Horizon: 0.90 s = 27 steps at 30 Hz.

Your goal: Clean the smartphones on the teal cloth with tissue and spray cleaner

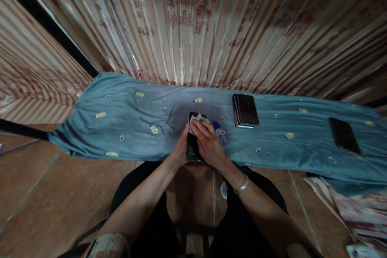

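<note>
A black smartphone (192,147) lies on the blue patterned cloth in front of me, close to its near edge. Along the phone's left side, my left hand (182,145) grips it. My right hand (208,142) presses a white wipe (195,119) onto the upper part of the screen, with its fingers bent over the wipe. Just right of that hand is a clear spray bottle with a blue top (221,135), partly hidden. The lower right of the phone is covered by my right hand.
A stack of phones (246,109) sits on the cloth (169,100) to the right. Farther right lies another dark phone (344,135). Pleated curtains (193,28) hang behind the cloth. Folded fabric (356,209) is at the lower right.
</note>
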Available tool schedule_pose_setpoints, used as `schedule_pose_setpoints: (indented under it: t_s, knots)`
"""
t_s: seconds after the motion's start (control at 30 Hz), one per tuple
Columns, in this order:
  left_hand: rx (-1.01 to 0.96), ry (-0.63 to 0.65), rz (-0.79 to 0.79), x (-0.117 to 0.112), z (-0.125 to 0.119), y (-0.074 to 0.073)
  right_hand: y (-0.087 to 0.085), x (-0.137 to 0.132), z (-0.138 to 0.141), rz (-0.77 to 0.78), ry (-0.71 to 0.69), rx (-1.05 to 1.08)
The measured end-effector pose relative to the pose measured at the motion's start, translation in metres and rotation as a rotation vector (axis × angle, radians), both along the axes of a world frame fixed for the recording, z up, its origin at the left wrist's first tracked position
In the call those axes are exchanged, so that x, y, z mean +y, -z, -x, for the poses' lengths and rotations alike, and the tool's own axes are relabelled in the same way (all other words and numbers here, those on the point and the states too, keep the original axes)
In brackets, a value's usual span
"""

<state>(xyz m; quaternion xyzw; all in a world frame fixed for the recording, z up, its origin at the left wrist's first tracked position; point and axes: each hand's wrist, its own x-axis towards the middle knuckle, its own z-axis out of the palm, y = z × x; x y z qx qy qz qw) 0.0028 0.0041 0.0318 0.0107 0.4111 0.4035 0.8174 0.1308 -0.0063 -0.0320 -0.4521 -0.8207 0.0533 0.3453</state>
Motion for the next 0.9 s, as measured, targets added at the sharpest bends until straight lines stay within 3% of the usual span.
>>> schedule_pose_setpoints:
  t_s: [0.27, 0.43, 0.7, 0.9]
  knots:
    - [-0.022, 0.002, 0.036, 0.006, 0.010, 0.007, -0.001, -0.016, 0.010, 0.026, -0.033, -0.022]
    - [0.051, -0.050, -0.023, 0.012, 0.015, 0.011, 0.003, -0.024, 0.016, -0.014, -0.076, -0.038]
    - [0.015, 0.044, -0.076, 0.024, 0.028, 0.014, 0.009, -0.038, 0.023, -0.046, -0.158, -0.010]
    - [0.116, 0.009, -0.152, 0.025, 0.031, 0.012, 0.007, -0.047, 0.025, -0.116, -0.176, -0.011]
